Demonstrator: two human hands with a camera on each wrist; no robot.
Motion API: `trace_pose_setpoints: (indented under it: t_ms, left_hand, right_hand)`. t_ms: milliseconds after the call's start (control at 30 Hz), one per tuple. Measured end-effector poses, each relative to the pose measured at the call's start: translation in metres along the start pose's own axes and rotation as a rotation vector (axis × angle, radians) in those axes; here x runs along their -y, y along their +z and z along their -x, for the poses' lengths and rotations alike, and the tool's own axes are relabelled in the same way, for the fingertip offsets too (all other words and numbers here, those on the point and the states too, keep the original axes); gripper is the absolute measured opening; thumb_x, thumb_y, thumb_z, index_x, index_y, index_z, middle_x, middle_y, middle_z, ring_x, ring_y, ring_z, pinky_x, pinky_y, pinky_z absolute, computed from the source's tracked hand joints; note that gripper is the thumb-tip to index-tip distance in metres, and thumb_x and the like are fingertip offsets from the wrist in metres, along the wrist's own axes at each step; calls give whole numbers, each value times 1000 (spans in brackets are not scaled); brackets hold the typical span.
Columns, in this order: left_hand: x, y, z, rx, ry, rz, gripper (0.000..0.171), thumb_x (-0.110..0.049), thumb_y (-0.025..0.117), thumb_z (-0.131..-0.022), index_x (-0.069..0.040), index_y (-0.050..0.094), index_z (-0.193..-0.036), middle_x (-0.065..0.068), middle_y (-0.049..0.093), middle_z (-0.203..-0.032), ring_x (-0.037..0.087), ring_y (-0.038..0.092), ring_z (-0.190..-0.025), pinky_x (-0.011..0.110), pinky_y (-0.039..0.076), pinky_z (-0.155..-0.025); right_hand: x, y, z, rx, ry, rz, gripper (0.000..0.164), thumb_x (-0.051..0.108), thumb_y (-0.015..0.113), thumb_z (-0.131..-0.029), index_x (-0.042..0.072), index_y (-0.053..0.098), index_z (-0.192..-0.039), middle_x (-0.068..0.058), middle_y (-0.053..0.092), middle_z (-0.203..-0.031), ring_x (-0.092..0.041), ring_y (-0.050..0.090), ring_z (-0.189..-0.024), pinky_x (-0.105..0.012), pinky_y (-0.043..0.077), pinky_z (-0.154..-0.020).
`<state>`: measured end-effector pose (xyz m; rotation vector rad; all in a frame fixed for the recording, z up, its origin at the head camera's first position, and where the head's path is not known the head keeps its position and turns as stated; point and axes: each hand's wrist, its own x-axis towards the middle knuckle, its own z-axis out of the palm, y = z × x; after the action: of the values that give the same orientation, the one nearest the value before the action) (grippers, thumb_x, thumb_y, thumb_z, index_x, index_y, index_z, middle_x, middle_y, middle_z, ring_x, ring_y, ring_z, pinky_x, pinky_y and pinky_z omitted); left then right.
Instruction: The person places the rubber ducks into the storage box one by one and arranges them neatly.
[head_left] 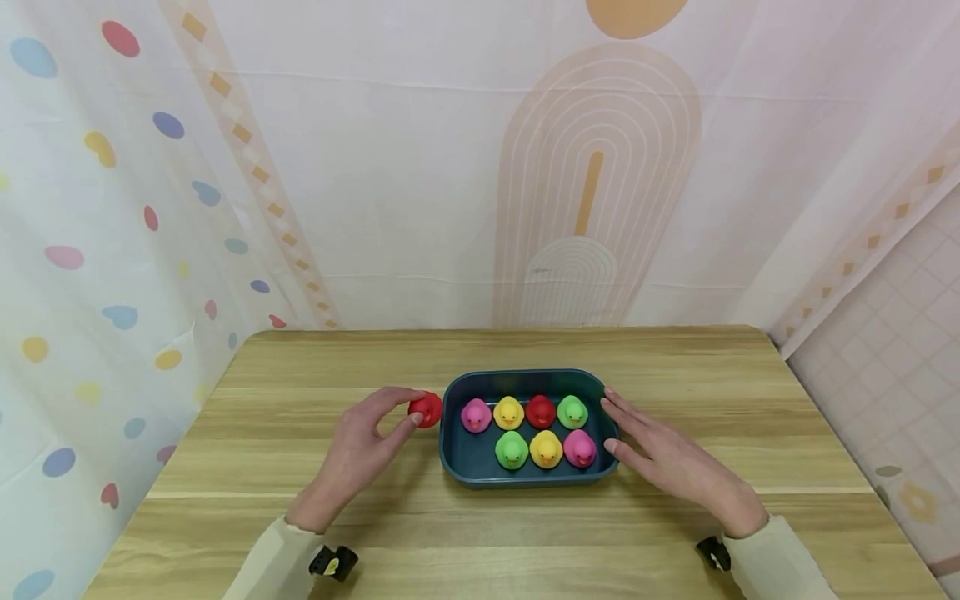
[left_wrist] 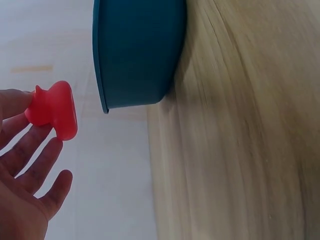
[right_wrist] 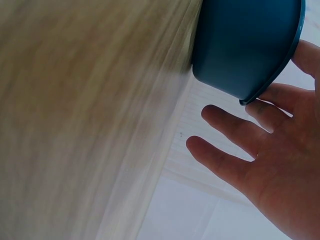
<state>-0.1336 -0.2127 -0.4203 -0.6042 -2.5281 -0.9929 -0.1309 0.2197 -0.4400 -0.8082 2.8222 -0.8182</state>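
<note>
Just left of a dark teal bin (head_left: 468, 475), my left hand (head_left: 358, 442) pinches a red rubber duck (head_left: 426, 409) between thumb and fingers. In the left wrist view this duck (left_wrist: 62, 110) is held up off the table, near the bin's rim, its flat base facing the bin. My right hand (head_left: 667, 454) rests its extended fingertips on the right rim of the bin; two of its fingers (right_wrist: 220, 160) hang spread below the rim. Several rubber ducks sit upright inside: a back row of pink (head_left: 476, 416), yellow, red (head_left: 540, 412) and green, and a front row of green (head_left: 512, 450), yellow and pink (head_left: 580, 449).
The bin stands on a wood-grain table (head_left: 300, 467) near its middle. A patterned curtain (head_left: 405, 183) hangs behind the table and along its left side. Dark wrist devices (head_left: 333, 564) show at both sleeves.
</note>
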Motion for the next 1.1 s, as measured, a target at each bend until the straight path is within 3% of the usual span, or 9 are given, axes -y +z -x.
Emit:
trace_pose_setpoints:
  t_ms: [367,700,1100]
  left_hand:
    - [-10,6,-3,54,86,11,32,-8,83,-89,-11,75,-120,3,74,-120,24,69,-112,47,59,-94]
    - [-18,12,-5,141,82,21,30,-10,81,-91,-13,75,-120,3,73,-123,25,68,-116,51,56,-98]
    - [-23,19,-8,240,125,13,30,-12,82,-91,-13,76,-120,2,74,-121,24,67,-117,51,54,-101]
  right_hand:
    - [0,0,1,5,13,-11,64,42,49,-110,7,34,-162,-10,24,-170,-40,39,-147,-61,38,-114]
    - [-1,0,0,2,1,-9,64,41,49,-110,6,34,-162,-10,24,-170,-39,39,-148,-60,38,-114]
    - [0,-1,0,0,0,-18,64,42,50,-110,7,35,-162,-9,24,-170,-38,37,-149,-59,37,-115]
